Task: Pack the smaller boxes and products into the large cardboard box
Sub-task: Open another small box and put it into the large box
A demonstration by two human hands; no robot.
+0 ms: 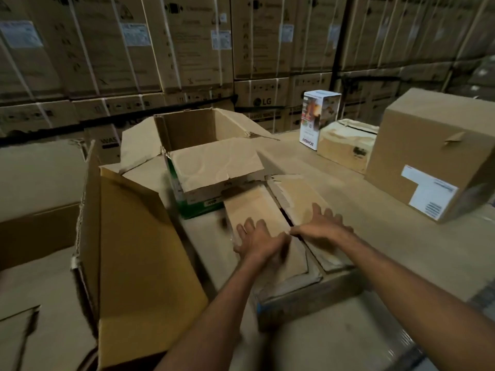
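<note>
Open green-sided box [199, 180] just behind flat cardboard box [284, 231], inside hidden. Left hand [258, 241] and right hand [321, 223] flat on its flaps, grips open, holding nothing.

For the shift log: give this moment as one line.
left hand: flat on left flap | right hand: flat on right flap | box: being closed | open box: behind

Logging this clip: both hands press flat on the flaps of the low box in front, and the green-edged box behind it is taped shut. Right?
Not quite. In the head view the green-edged box stands open, flaps up. Both the left hand and right hand do lie flat on the low box.
</note>
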